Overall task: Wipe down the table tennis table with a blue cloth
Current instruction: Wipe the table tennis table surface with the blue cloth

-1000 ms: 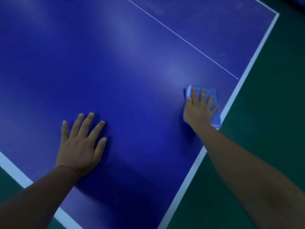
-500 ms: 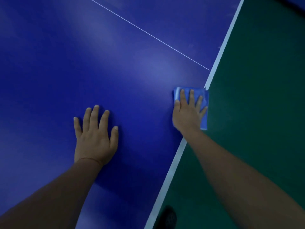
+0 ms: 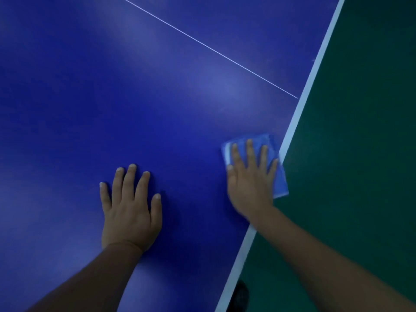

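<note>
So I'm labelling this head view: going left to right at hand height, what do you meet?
Bare table tennis table → left hand flat on it → right hand pressing the blue cloth → white edge line → green floor.

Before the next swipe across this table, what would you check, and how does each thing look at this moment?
1. Cloth under the wiping hand: ok. The right hand presses flat, fingers straight, on the folded blue cloth.
2. Cloth fully on the table: not ok. Its right corner hangs past the white edge line, over the green floor.
3. Bracing hand steady: ok. The left hand lies flat on the table tennis table, apart from the cloth.
4. Wiping path free: ok. Nothing lies on the blue surface in view.
5. Surface clean or damp: cannot tell; only glare shows.
6. Footing: cannot tell. A dark shoe barely shows.
</note>
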The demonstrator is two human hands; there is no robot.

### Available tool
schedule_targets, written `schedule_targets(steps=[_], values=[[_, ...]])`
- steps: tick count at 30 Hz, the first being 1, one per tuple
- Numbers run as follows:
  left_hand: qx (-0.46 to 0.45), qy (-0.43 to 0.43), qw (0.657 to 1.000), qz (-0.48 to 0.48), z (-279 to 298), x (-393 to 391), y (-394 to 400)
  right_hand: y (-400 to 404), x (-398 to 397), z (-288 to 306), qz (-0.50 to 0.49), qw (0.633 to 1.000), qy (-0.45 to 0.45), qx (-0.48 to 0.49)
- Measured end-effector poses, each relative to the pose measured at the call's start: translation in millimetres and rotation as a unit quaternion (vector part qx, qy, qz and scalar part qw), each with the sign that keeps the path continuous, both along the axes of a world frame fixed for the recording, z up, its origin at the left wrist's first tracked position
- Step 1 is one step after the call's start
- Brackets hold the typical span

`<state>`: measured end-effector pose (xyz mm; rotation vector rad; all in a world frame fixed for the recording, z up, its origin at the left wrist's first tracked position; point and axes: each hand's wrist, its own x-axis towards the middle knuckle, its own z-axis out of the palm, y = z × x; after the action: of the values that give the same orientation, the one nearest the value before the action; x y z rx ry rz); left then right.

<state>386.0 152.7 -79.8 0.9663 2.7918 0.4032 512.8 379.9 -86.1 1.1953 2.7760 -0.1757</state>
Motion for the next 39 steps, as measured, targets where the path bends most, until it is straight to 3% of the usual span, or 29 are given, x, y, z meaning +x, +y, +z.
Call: schedule_targets(steps=[4, 8, 10, 14, 17, 19, 21, 23, 26, 28, 32, 34, 37, 39], values=[[-0.003, 0.013, 1.000, 0.007, -0.3, -0.7, -0.1, -49.1, -84.8, -0.3, 0.128, 0.990, 0.059, -0.015], [-0.003, 0.035, 0.999, 0.000, -3.5, -1.8, 0.7, -43.1, -203.2, -1.1, 0.145, 0.985, 0.085, -0.035], [-0.003, 0.040, 0.999, -0.002, -4.8, -2.7, 0.3, -10.8, -219.0, -1.0, 0.134, 0.988, 0.066, -0.029], [-0.005, 0.025, 1.000, -0.003, -3.5, -3.7, -0.7, 93.5, -127.4, -2.0, -0.021, 0.998, 0.003, 0.051], [-0.017, 0.012, 1.000, -0.006, -1.9, -3.6, -0.3, 143.6, -42.1, 7.9, -0.177, 0.984, 0.032, -0.007], [-0.016, 0.005, 1.000, -0.006, -1.1, -3.3, -1.2, 130.2, -31.4, 8.6, -0.209, 0.976, 0.057, -0.021], [-0.012, 0.003, 1.000, -0.003, -0.2, -3.4, -1.0, 85.3, -39.3, 3.9, -0.137, 0.990, 0.036, 0.021], [-0.006, 0.004, 1.000, -0.003, -1.1, -2.6, -0.8, 19.9, -38.2, 0.1, 0.023, 0.999, 0.036, 0.033], [0.006, 0.009, 1.000, -0.003, -2.5, -2.7, -1.7, -29.0, -5.6, -6.2, 0.249, 0.968, 0.033, 0.008], [0.003, 0.005, 1.000, -0.003, -2.1, -2.8, -0.7, 15.5, -7.7, -0.3, 0.272, 0.962, 0.002, 0.019], [-0.004, -0.003, 1.000, -0.002, 0.1, -2.1, 0.1, 123.2, -44.6, 9.0, 0.061, 0.998, -0.017, 0.031], [-0.001, -0.004, 1.000, -0.003, 0.5, -1.9, 0.1, 118.1, -51.0, 8.7, 0.050, 0.999, 0.003, 0.020], [0.002, -0.007, 1.000, -0.002, -0.3, -1.8, -0.3, 39.5, -7.5, -0.3, 0.233, 0.972, -0.013, 0.034], [0.005, -0.004, 1.000, 0.001, -1.0, -2.3, -0.1, -23.2, 58.6, -4.2, 0.411, 0.912, -0.012, -0.010]])
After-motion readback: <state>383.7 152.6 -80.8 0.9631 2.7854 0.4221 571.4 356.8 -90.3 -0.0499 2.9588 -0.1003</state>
